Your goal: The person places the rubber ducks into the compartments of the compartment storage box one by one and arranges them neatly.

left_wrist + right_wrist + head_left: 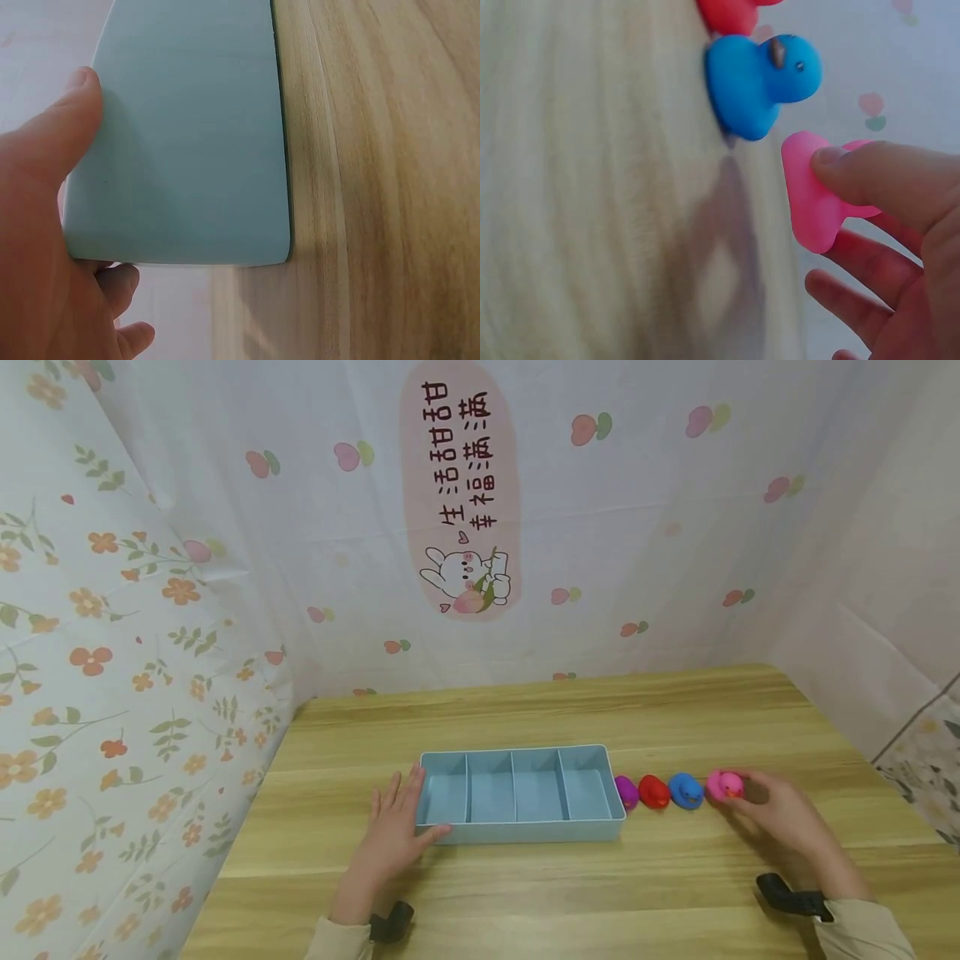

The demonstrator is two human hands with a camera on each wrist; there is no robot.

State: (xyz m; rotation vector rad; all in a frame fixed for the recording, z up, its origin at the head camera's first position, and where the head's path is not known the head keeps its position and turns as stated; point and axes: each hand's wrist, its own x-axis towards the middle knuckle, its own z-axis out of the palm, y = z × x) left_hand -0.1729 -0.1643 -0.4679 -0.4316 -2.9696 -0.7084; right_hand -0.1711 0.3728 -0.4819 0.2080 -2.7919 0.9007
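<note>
A light blue tray (525, 832) with several compartments stands on the table. My left hand (393, 831) rests against its left front corner, fingers spread along the left end and thumb (79, 112) on the front wall. My right hand (780, 810) pinches a pink rubber duck (810, 195) between thumb and fingers, slightly above the table in the right wrist view. Left of it, a blue rubber duck (686, 791), a red rubber duck (655, 792) and a purple rubber duck (626, 792) stand in a row reaching the tray's right end, which partly hides the purple one.
The wood-grain table (525, 893) is bordered by a printed cloth (337, 568) at the back and more cloth at both sides. Black wrist mounts, one on the left wrist (392, 922) and one on the right wrist (791, 897), sit close to the tabletop.
</note>
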